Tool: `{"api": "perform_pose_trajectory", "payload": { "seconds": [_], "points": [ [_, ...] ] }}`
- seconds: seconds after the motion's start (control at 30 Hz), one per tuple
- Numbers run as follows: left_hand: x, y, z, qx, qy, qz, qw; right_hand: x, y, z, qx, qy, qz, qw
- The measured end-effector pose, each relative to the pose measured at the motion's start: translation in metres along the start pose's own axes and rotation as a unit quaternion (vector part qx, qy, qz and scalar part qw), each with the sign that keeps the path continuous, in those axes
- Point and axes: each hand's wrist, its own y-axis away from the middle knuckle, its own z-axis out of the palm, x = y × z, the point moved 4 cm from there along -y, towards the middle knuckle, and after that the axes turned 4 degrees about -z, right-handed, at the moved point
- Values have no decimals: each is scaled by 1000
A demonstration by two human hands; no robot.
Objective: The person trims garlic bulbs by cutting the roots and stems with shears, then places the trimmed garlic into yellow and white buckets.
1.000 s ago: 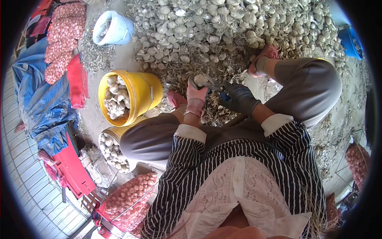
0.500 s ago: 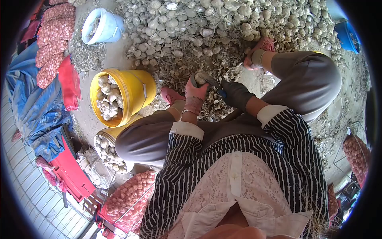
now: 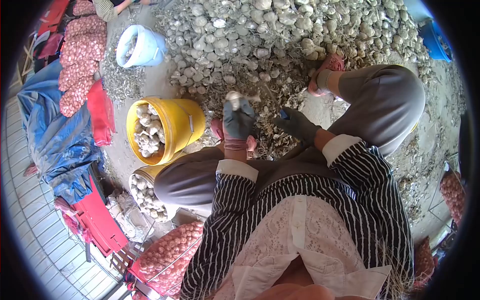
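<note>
My left hand (image 3: 237, 121), gloved, grips a garlic bulb (image 3: 233, 99) at the fingertips, just past the knuckles. My right hand (image 3: 296, 125), just right of it, is closed on shears (image 3: 283, 114); only a blue handle shows and the blades are blurred. A yellow bucket (image 3: 194, 121) sits near the left hand's left. I'd judge it best to hold the bulb firmly, stem toward the right hand and fingers off the cut line.

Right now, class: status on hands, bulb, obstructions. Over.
Left hand shut on bulb. Right hand grips blue-handled tool, apart from bulb. Bucket at left, nothing between hands.
</note>
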Motion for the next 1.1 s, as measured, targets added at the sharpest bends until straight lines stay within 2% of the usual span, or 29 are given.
{"api": "perform_pose_trajectory", "payload": {
  "seconds": [0.1, 0.17, 0.23, 0.37, 0.4, 0.47, 0.53, 0.57, 0.6, 0.67, 0.7, 0.73, 0.77, 0.8, 0.87, 0.97, 1.0, 1.03, 1.07, 1.1],
  "points": [
    [0, 9, 15, 210, 55, 79, 973, -21, 13, 6, -10, -16, -39, 999],
    [-5, 8, 13, 193, 30, 39, 980, -26, 13, 9, -2, -1, -60, 998],
    [-16, 7, 11, 167, -1, 0, 986, -25, 9, 10, 39, -22, -119, 992],
    [-30, 9, 4, 145, -76, -44, 986, -14, 1, 11, 30, -34, -107, 993],
    [-28, 10, -5, 145, -75, -42, 986, -11, -1, 13, 14, -45, -77, 996],
    [-25, 8, -16, 49, -97, -77, 991, -12, -4, 12, -3, -54, -49, 997],
    [-22, 13, -9, 65, -87, -58, 992, -8, -4, 10, 19, -270, 95, 958],
    [-21, 16, -7, 83, -77, -40, 993, -9, -8, 8, 20, -269, 94, 958],
    [-21, 18, 2, 82, -76, -41, 993, -11, -13, 3, 43, -297, 65, 952],
    [-22, 22, 20, 93, -302, -24, 949, -7, -19, 3, 69, -325, 40, 942],
    [-22, 19, 24, 10, -402, 11, 916, -15, -22, 4, 99, -347, -53, 931],
    [-25, 19, 20, 8, -401, 10, 916, -24, -23, 3, 127, -366, -147, 910],
    [-29, 20, 17, -3, -424, 0, 906, -19, -23, 4, 109, -374, -79, 918],
    [-32, 20, 16, -13, -448, -10, 894, -21, -21, -1, 111, -373, -80, 918],
    [-31, 22, 12, -4, -477, -19, 879, -22, -20, -5, 55, -328, -11, 943],
    [-24, 23, 8, 25, -518, -13, 855, -30, -14, -6, 54, -315, -51, 946],
    [-10, 21, -1, 95, -568, 66, 815, -26, -18, -4, 51, -315, -51, 946],
    [4, 22, -6, 164, -610, 145, 762, -17, -24, -8, 106, -259, -63, 958],
    [16, 24, -10, 166, -607, 150, 762, -9, -28, -15, 161, -198, -77, 964],
    [37, 27, -16, 199, -549, 147, 799, -9, -26, -26, 170, -47, -93, 980]
  ]
}}
